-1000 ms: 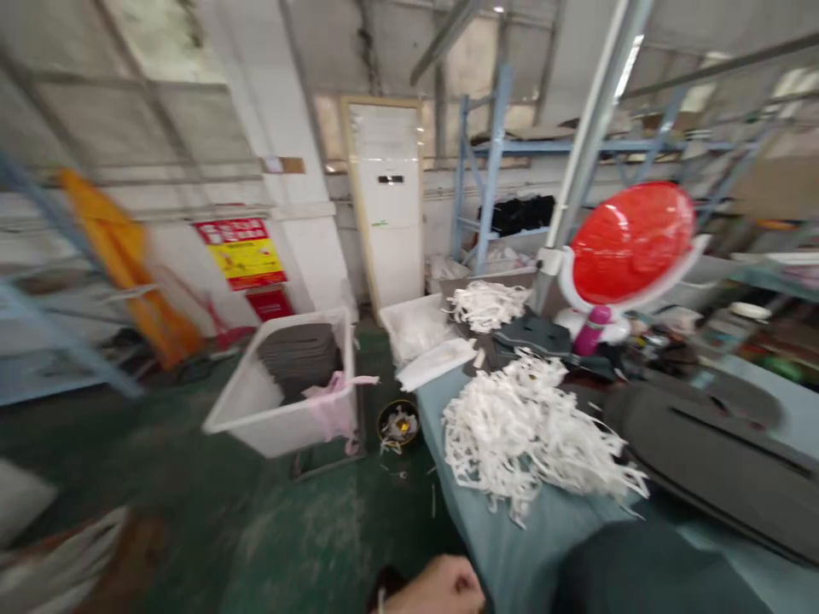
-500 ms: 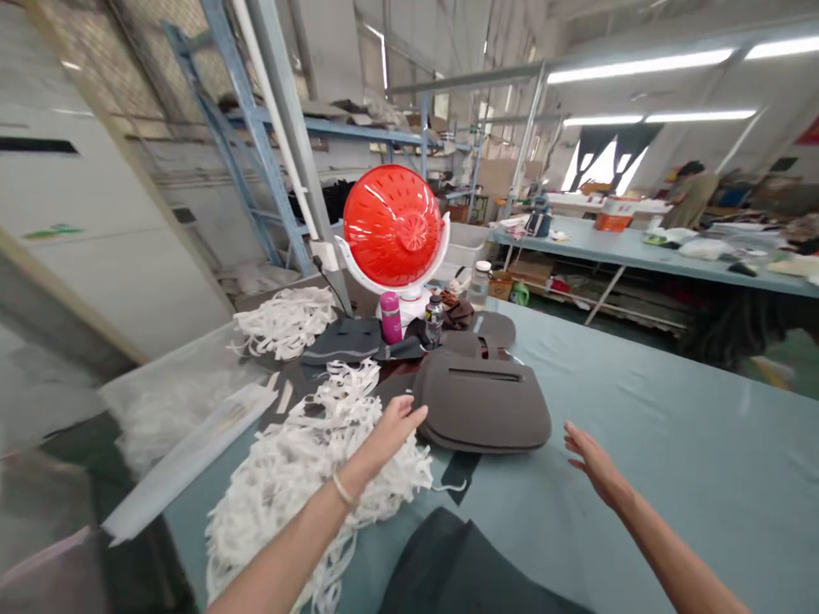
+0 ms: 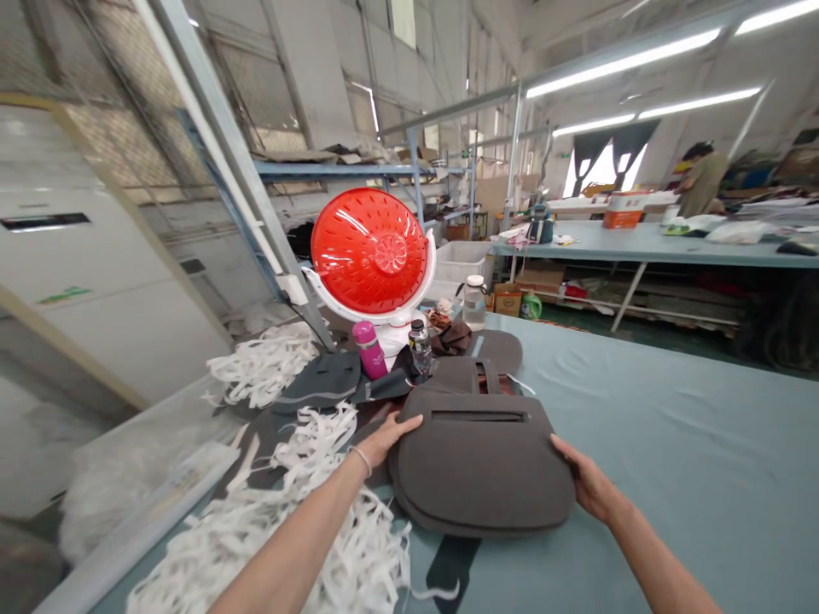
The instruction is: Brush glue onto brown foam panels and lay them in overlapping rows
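Observation:
In the middle of the table lies a dark grey padded bag panel (image 3: 483, 469) with rounded corners and a slot across its upper part. It looks stacked on at least one similar piece. My left hand (image 3: 386, 437) grips its left edge, thumb on top and the other fingers partly hidden. At the opposite edge, my right hand (image 3: 589, 484) holds the side, its fingers partly out of sight behind the panel. A dark strip (image 3: 451, 564) sticks out beneath the near edge. White fabric strips (image 3: 281, 537) lie heaped under and beside my left forearm.
Behind the panel stand a pink bottle (image 3: 369, 350), a dark-capped bottle (image 3: 420, 348), a clear jar (image 3: 474, 303) and a red-faced heater (image 3: 374, 251). Dark fabric pieces (image 3: 323, 375) lie at left. Another table (image 3: 678, 247) and a person (image 3: 702, 179) are farther back.
Both hands have come in from either side and taken hold of the grey panel. The view has shifted, and the panel now appears nearer and larger.

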Demonstrator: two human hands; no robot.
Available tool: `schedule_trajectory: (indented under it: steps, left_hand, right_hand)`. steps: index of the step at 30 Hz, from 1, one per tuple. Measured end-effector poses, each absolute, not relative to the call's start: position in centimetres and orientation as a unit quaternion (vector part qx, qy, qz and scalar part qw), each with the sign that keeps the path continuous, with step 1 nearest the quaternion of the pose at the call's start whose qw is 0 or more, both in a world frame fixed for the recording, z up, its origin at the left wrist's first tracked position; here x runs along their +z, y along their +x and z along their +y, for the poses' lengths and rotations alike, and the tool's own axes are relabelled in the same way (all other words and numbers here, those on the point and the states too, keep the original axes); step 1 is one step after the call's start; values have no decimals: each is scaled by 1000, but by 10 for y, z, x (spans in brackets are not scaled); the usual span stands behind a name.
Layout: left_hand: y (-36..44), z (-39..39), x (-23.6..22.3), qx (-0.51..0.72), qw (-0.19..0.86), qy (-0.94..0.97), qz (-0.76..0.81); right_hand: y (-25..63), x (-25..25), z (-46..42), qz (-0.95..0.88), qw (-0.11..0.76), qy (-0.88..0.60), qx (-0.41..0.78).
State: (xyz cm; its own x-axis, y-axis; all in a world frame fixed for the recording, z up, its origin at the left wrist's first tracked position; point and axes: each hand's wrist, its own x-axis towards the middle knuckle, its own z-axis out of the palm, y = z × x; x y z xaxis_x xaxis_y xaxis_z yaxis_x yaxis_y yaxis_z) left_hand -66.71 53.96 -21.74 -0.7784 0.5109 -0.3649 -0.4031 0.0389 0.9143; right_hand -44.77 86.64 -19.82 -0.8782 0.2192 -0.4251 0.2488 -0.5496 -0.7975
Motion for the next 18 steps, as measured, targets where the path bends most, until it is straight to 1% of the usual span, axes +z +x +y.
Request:
schedule_trajectory:
  steps: [4, 9, 11, 14, 18]
  left_hand:
    - [-669, 545, -212, 683, 383, 32, 621]
    - [-667, 541, -196, 650, 481, 100, 579]
    - [-663, 539, -191, 638, 501, 136, 568]
    - [-652, 534, -185, 650, 473, 181, 567]
    - [-633, 527, -173, 673, 362, 211, 609]
  right_hand:
    - [-454, -197, 870, 453, 63, 254, -852]
    - [-452, -185, 866, 417, 85, 276, -862]
    - [-447, -183, 866, 405, 97, 280, -865]
    - [-435, -185, 865, 400, 89, 281, -868]
    - [-411, -194, 860, 416, -12, 248, -875]
